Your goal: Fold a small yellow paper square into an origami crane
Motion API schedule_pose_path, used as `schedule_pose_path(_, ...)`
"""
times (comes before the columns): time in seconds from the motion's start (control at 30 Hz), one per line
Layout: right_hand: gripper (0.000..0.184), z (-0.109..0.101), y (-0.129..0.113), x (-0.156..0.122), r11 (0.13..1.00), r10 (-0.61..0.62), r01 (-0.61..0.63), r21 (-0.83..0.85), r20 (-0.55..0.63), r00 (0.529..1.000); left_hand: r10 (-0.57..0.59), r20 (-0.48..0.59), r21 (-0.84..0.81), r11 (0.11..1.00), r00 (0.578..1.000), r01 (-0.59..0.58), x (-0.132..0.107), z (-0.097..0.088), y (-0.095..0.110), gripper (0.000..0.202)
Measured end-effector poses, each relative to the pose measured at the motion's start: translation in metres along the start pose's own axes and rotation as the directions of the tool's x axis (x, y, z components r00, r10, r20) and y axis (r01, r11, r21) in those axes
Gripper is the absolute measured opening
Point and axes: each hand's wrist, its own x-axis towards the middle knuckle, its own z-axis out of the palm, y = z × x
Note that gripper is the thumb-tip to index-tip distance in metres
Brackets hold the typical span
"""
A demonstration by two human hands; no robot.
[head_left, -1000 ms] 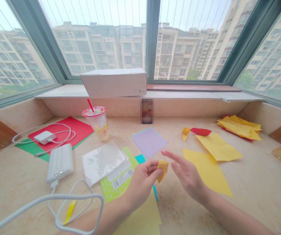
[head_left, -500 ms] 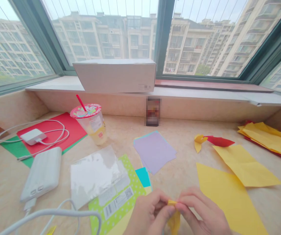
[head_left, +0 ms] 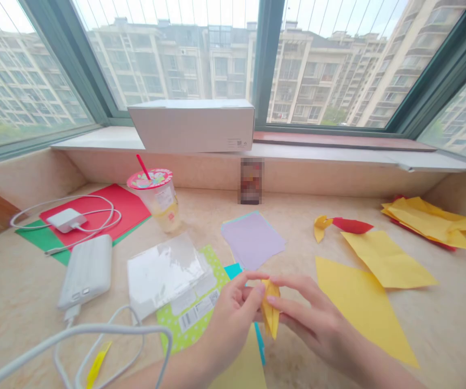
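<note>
A small folded piece of yellow paper (head_left: 271, 319), narrow and pointed at its lower end, is held between my two hands near the front of the counter. My left hand (head_left: 235, 308) pinches its left side between thumb and fingers. On the other side, my right hand (head_left: 312, 310) grips the upper right part, fingertips resting on the front face. Fingers hide part of the folds. Under and beside my left hand lie a green polka-dot packet (head_left: 196, 319) and a pale yellow sheet (head_left: 241, 364). Flat yellow sheets (head_left: 363, 308) lie right of my right hand.
Purple paper (head_left: 253, 237) lies ahead of my hands. A lidded cup (head_left: 162, 202) with a straw, a white power bank (head_left: 89, 270) and a looping cable (head_left: 107, 330) are at left. A red-and-yellow folded paper piece (head_left: 350, 225) and a yellow paper pile (head_left: 427, 219) sit at right.
Both hands have moved up and away from me with the folded yellow paper, which now shows more fully. My right fingers have spread along its face. The view has shifted slightly.
</note>
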Motion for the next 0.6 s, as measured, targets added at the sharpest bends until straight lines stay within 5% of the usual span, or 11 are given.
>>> schedule_pose_path(0.43,0.040,-0.008,0.004,0.009,0.973,-0.165,0.167,-0.160,0.025,0.986,-0.015,0.007,-0.039,0.999,1.000,0.016,-0.004,0.003,0.001,0.031)
schedule_pose_path(0.6,0.023,0.002,0.005,0.006,0.999,0.003,0.002,0.034,-0.138,0.990,0.024,0.058,0.059,0.998,0.998,-0.028,-0.006,0.002,-0.002,0.033)
